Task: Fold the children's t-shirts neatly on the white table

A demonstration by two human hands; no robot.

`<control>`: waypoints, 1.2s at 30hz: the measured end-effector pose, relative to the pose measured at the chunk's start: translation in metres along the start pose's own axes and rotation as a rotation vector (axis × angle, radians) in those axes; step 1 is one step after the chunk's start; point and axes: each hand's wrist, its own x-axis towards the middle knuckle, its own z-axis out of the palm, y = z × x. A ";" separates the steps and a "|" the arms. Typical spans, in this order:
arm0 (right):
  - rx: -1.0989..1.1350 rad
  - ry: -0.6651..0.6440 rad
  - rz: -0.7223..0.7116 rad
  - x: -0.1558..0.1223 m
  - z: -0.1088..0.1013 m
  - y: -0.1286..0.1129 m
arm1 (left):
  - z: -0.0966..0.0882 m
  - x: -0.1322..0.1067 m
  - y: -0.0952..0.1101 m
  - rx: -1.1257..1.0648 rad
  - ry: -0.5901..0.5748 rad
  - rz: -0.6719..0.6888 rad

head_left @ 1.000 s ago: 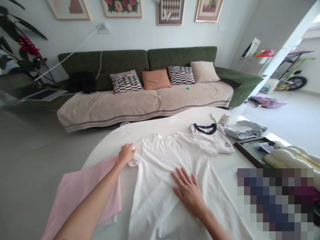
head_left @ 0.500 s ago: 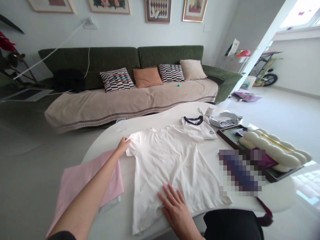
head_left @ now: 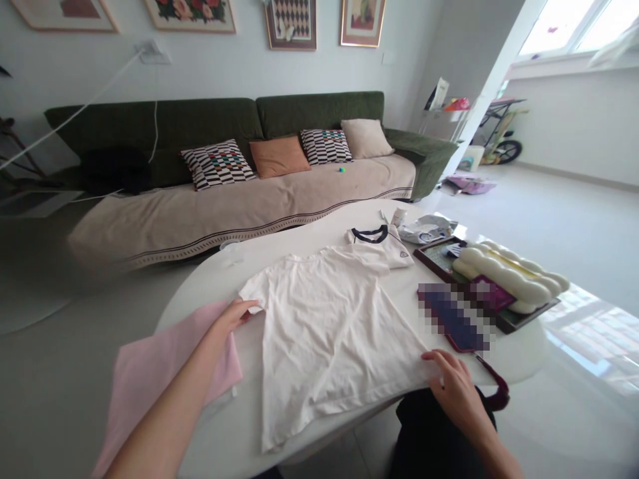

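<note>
A white T-shirt (head_left: 324, 326) lies spread flat on a white oval table (head_left: 239, 419). My left hand (head_left: 232, 316) rests at the edge of its left sleeve, fingers stretched forward and touching the cloth. My right hand (head_left: 456, 389) sits at the shirt's lower right hem corner near the table's front edge, fingers curled at the cloth. A pink cloth (head_left: 164, 372) lies to the left under my left forearm and hangs over the table's edge.
A folded white shirt with a dark collar (head_left: 382, 243) lies at the table's far side. To the right stand a dark tray (head_left: 434, 256) with a cream cushion-like object (head_left: 509, 273) and crumpled paper (head_left: 426, 229). A green sofa (head_left: 239, 173) with cushions stands behind.
My right hand slid from the shirt's middle down and right to its hem corner. My left hand drew back slightly along the sleeve. The view turned to the right.
</note>
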 end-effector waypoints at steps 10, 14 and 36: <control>0.159 0.124 0.122 0.000 -0.005 0.010 | 0.007 0.000 -0.006 -0.222 0.036 0.021; 0.039 0.187 0.165 -0.002 -0.009 0.022 | 0.004 0.004 -0.006 -0.280 0.058 0.008; 0.151 -0.292 -0.572 -0.046 0.061 -0.227 | -0.011 0.001 -0.009 -0.140 -0.014 -0.004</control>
